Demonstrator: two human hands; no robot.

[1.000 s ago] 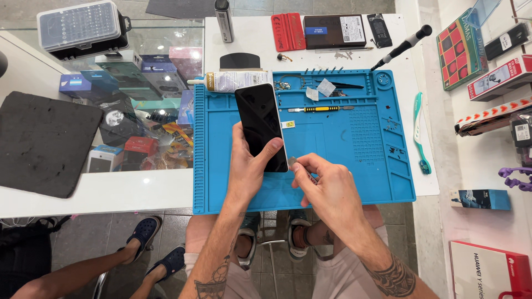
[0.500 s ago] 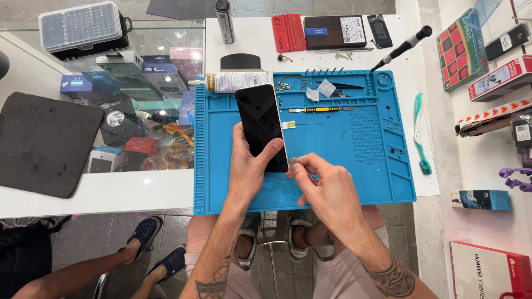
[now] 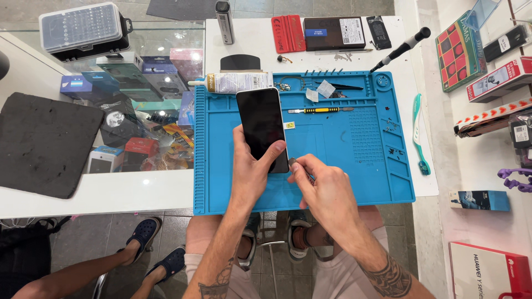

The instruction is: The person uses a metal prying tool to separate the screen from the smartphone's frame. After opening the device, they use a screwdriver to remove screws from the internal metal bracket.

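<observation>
Nearest, the person's knees and sandalled feet show under the bench; at near left another person's legs in dark clogs [image 3: 145,237] stretch across the tiled floor.

On the near half of the blue mat [image 3: 354,182], the left hand [image 3: 250,169] grips the phone [image 3: 261,128] by its near end, thumb across the dark glass, fingers wrapped behind. The phone lies lengthwise, screen up and unlit, its far end reaching toward the mat's far left corner. The right hand [image 3: 321,185] is pinched shut on a small tool [image 3: 292,161], whose tip meets the phone's near right corner, just beside the left thumb. What kind of tool it is cannot be told; most of it is hidden in the fingers.

Judging by this, the work looks to be at the phone's edge: the body is whole, the screen seated, nothing lifted. Whether it is being opened or closed up cannot be told.

Farther out on the mat lie a yellow-handled screwdriver [image 3: 320,110], a small yellow chip [image 3: 290,125], loose screws and bits of white paper. A glue tube [image 3: 233,83] rests across the far left corner. Right of the mat lies a teal toothbrush [image 3: 419,135].

Farthest, on the white bench, are a red case [image 3: 288,26], a dark box [image 3: 334,32], a black screwdriver [image 3: 400,49] and a grey cylinder [image 3: 224,14]. At far left a bit case [image 3: 83,29] sits on the glass counter, with a black pad [image 3: 41,144] nearer.
</observation>
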